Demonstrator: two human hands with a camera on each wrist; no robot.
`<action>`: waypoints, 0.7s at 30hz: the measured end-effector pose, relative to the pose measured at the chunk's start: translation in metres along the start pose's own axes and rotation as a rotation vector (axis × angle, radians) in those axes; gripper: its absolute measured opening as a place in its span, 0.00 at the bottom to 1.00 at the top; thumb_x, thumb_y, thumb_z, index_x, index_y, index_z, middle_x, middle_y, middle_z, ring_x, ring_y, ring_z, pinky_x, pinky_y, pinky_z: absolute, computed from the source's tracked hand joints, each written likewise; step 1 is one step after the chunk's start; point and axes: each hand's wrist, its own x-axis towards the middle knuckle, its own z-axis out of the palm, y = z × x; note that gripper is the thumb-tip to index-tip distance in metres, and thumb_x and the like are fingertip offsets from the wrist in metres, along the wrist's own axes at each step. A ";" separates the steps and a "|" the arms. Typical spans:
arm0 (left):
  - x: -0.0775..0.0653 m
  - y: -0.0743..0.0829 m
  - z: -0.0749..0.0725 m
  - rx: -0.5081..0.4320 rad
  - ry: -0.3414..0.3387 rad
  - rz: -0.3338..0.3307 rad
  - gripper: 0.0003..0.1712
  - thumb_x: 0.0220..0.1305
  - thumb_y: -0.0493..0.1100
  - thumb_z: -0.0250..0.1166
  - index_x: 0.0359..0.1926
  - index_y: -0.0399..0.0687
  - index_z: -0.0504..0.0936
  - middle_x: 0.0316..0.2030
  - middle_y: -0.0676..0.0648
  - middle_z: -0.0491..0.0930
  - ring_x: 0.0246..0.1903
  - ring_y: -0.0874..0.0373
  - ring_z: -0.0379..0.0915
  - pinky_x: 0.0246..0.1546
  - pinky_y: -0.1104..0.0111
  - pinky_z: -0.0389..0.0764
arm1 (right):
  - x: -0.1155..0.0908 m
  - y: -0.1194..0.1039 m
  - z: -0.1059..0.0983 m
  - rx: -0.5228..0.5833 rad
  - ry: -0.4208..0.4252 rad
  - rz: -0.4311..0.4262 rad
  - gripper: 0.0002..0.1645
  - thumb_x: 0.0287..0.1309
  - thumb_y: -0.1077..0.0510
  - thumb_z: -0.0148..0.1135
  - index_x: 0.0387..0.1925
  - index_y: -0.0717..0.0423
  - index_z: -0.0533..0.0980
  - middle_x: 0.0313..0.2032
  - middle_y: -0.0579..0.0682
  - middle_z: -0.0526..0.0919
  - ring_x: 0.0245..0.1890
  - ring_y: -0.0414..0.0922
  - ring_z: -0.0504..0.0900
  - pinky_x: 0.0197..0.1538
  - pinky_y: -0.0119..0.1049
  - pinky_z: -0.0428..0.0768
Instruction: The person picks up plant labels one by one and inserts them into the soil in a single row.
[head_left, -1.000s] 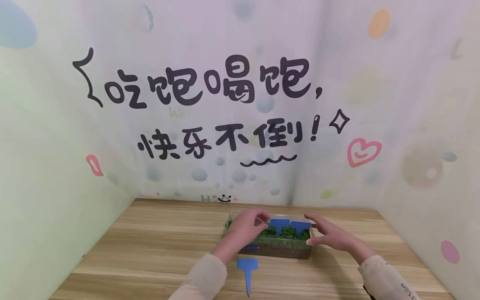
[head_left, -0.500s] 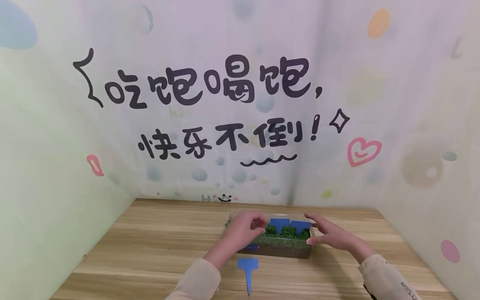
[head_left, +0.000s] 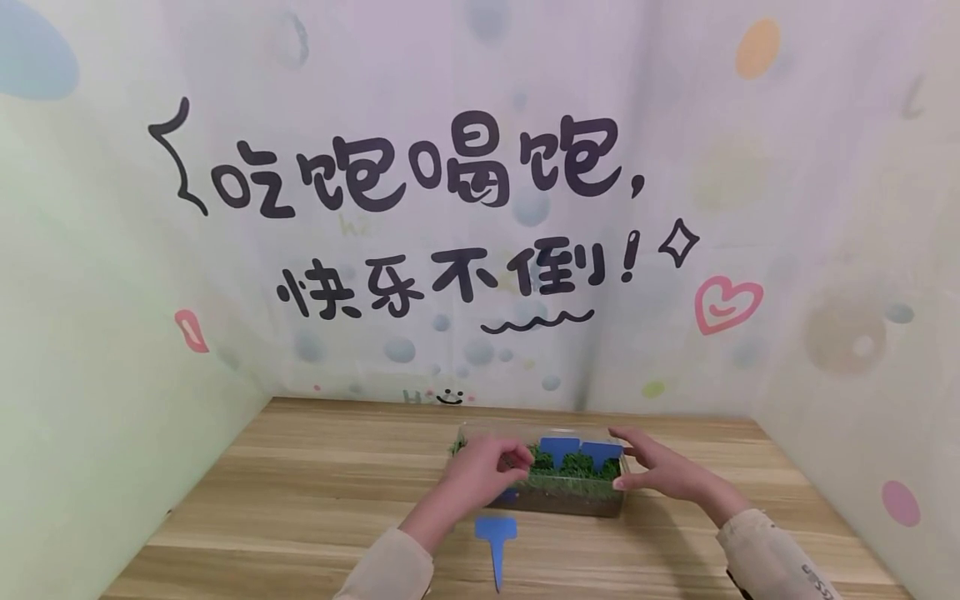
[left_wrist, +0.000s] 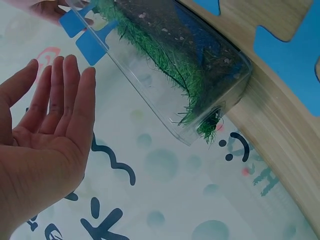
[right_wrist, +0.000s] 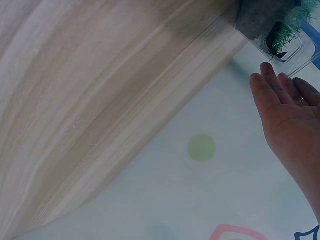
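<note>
A clear plastic box [head_left: 577,502] of dark soil and green grass stands on the table. Two blue T-shaped plant labels [head_left: 560,448] stick up from its grass at the right. My left hand [head_left: 483,475] hovers over the box's left half; in the left wrist view its fingers [left_wrist: 72,95] are nearly straight with nothing in them. At the box's right end my right hand [head_left: 663,471] holds the corner, thumb in front and fingers behind. The right wrist view shows its fingertips [right_wrist: 270,75] at the box's rim. A third blue plant label [head_left: 496,542] lies on the wood before the box.
The wooden tabletop [head_left: 300,500] runs back to a pale printed backdrop [head_left: 420,358] with black lettering. Similar pale sheets [head_left: 90,333] close off the left and right sides. More blue plastic [head_left: 508,495] shows low at the box's front left, partly behind the left forearm.
My left hand has drawn back from the grass, slightly left and toward me, its fingers loosening. The right hand, box and labels have stayed in place.
</note>
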 end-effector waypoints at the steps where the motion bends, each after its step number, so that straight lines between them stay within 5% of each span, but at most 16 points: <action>1: -0.001 -0.001 0.000 0.001 -0.007 -0.003 0.05 0.64 0.42 0.69 0.41 0.53 0.86 0.35 0.57 0.84 0.34 0.64 0.77 0.36 0.71 0.79 | 0.000 0.000 0.000 -0.001 0.002 0.001 0.52 0.64 0.52 0.66 0.75 0.69 0.47 0.74 0.75 0.48 0.70 0.77 0.55 0.68 0.70 0.59; 21: -0.009 -0.021 0.003 -0.009 -0.172 -0.074 0.07 0.63 0.42 0.69 0.42 0.48 0.86 0.31 0.56 0.84 0.31 0.64 0.77 0.34 0.68 0.76 | 0.000 0.000 0.000 -0.004 0.004 -0.003 0.52 0.64 0.52 0.66 0.75 0.69 0.48 0.74 0.75 0.48 0.70 0.77 0.55 0.68 0.70 0.60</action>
